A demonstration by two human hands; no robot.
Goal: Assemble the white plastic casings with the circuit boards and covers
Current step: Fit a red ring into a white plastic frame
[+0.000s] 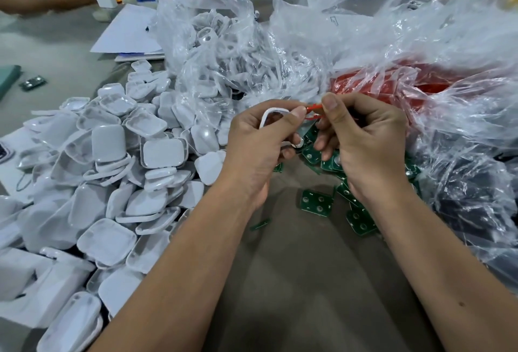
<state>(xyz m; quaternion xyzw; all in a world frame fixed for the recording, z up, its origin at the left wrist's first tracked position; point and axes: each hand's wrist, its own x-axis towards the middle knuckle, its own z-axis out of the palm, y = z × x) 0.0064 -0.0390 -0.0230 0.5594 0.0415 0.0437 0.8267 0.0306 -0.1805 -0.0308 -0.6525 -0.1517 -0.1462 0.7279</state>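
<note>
We hold a white casing point(273, 117) gripped in our left hand point(259, 144); our right hand point(361, 138) pinches a small red part point(314, 109) at its rim. Step appears to be fitting internals. Next likely needs a circuit board point(316, 202) from the table. The casing's interior is mostly hidden by fingers.

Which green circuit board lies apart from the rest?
The small green circuit board seen edge-on left of the others, alone on the brown table.
</note>
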